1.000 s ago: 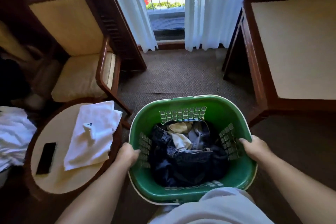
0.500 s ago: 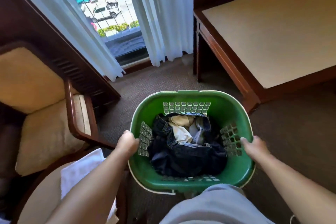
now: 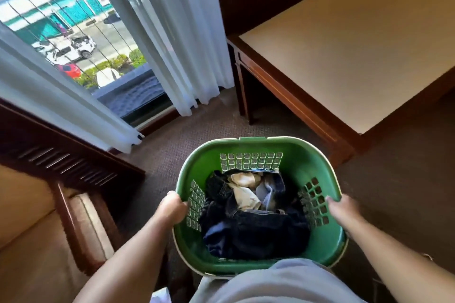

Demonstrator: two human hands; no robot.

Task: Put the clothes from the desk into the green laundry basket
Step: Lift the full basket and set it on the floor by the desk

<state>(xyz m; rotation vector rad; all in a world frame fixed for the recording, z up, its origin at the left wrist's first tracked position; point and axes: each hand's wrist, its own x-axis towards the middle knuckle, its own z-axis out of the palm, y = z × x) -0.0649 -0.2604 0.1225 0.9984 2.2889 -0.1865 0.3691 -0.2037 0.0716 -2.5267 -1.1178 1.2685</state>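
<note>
Armchair (image 3: 37,224): it sits at the far left edge of my view; the round side table with the white towel that lay here a second ago has slid out of frame.
Window (image 3: 73,39): it now fills the upper left between white curtains (image 3: 172,32), so I read my view as having swung to the right.
Left hand (image 3: 172,209): I have it curled closed over the left rim of the green laundry basket (image 3: 305,162), as it was a second ago.
Clothes (image 3: 251,214): dark denim and pale pieces lie piled inside the basket, unchanged in arrangement.
Right hand (image 3: 341,209): closed over the right rim, fingers wrapped on the edge; the basket is carried between both hands, in front of my body.
Desk (image 3: 357,51): larger and nearer at the upper right; the part of its top in view shows no clothes.
Meaning: I judge the loading done, or nearly so, pending the hidden remainder of the desk.
</note>
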